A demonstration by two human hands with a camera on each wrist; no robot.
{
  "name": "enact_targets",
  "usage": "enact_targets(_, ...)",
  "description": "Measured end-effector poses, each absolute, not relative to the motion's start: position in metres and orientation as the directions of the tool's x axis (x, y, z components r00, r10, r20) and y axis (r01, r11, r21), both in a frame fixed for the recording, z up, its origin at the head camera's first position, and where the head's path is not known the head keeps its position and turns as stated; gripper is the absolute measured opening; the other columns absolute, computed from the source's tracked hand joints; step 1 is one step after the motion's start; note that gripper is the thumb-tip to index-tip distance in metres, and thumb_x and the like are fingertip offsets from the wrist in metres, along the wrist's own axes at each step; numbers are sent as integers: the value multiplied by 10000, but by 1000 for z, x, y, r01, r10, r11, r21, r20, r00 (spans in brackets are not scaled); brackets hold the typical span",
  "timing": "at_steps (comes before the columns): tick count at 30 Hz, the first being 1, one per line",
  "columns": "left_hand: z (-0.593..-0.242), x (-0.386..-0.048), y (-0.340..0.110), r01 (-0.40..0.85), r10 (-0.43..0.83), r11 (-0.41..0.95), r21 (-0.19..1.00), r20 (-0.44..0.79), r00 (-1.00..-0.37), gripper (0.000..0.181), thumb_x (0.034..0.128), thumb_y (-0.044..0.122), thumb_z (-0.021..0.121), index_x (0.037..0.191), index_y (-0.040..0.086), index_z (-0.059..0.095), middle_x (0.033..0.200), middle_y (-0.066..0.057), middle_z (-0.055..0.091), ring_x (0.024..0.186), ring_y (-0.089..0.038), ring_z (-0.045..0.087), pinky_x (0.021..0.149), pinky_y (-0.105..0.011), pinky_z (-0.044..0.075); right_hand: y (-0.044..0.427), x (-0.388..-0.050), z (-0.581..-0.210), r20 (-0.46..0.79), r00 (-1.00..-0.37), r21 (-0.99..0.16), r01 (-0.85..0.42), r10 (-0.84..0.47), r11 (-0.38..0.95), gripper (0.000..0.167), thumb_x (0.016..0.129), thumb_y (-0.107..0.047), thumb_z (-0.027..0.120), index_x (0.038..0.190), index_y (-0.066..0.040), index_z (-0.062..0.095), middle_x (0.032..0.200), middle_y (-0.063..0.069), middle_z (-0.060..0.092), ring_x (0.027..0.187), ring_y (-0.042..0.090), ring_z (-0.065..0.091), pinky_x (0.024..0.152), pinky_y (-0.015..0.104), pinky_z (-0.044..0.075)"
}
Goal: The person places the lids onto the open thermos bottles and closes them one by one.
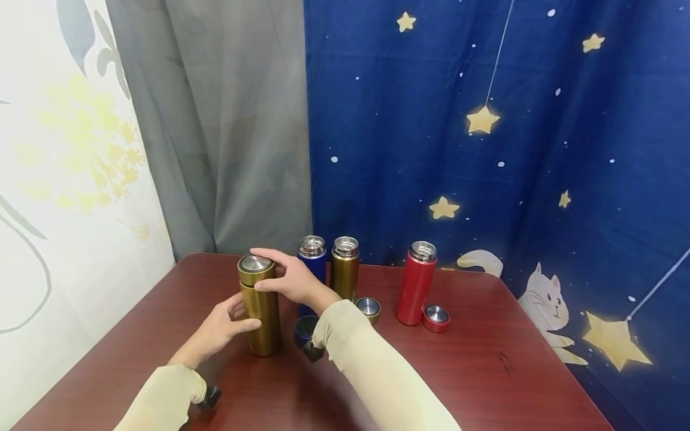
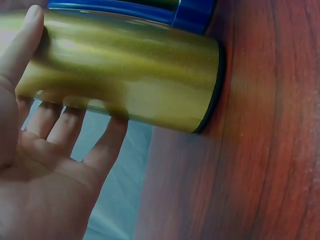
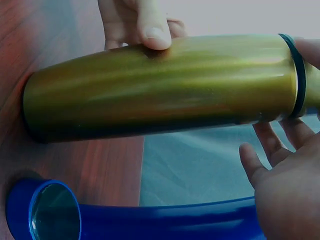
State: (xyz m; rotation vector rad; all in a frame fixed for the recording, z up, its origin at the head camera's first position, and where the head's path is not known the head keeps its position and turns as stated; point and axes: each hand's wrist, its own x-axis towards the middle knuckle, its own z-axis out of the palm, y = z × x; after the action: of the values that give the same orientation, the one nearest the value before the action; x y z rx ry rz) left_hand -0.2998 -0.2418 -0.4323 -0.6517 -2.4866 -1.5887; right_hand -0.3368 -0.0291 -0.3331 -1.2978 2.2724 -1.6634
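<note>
A gold bottle [image 1: 262, 317] stands upright on the table at the left, its steel-topped lid [image 1: 256, 264] on its mouth. My left hand [image 1: 218, 326] grips the bottle's body, thumb on the near side; in the left wrist view the fingers of the left hand [image 2: 60, 145] lie against the gold side of the bottle [image 2: 135, 65]. From above and the right, my right hand [image 1: 291, 278] holds the lid between thumb and fingers. The right wrist view has the right hand [image 3: 292, 175] at the lid end of the bottle [image 3: 165, 90].
Behind my right hand stand an uncapped blue bottle [image 1: 312, 263] and an uncapped gold bottle [image 1: 345, 272]; a blue lid [image 1: 306, 329] and gold lid [image 1: 369, 309] lie before them. Farther right are an uncapped red bottle [image 1: 417, 287] and red lid [image 1: 436, 319]. Curtains hang behind the table [image 1: 485, 371].
</note>
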Motion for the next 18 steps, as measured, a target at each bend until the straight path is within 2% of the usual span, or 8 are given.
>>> enact_targets(5,-432,-297,-239,419,268,358,835,338,-902,761,865,188,753,1485,16,345,1393,-219,498,1225,-397,520,908,-398,510,-27,-336,-331,426,-665,-763,-628,-614,151,647,820,-184,787,1413,-224,532,1272,-29,614,1012,54,612,877,224,487)
enact_targets(10,-433,-292,-235,395,218,378,837,335,-917,779,846,226,774,1476,20,364,1382,-220,510,1221,-388,528,915,-432,504,-28,-331,-332,446,-693,-665,-680,-567,308,650,810,-345,794,1405,-321,533,1294,-88,602,1102,57,546,931,278,459)
enact_targets(13,-433,-288,-233,379,181,394,838,333,-925,788,837,246,784,1468,15,374,1367,-230,521,1214,-392,534,911,-460,500,-30,-327,-334,469,-707,-608,-693,-529,387,651,794,-421,793,1390,-369,537,1262,-106,615,1068,83,527,886,277,460)
enact_targets(15,-434,-286,-231,374,163,399,838,336,-928,786,833,249,788,1463,12,382,1355,-237,528,1208,-394,538,909,-470,500,-31,-325,-337,498,-708,-580,-701,-501,414,650,781,-445,798,1378,-369,551,1227,-111,627,1005,111,516,818,245,454)
enact_targets(18,-434,-284,-229,370,144,403,837,342,-929,784,832,253,788,1460,9,387,1345,-246,533,1201,-403,540,907,-487,496,-34,-323,-340,562,-684,-532,-729,-465,431,647,765,-442,813,1356,-317,581,1206,-108,640,975,139,522,787,202,434)
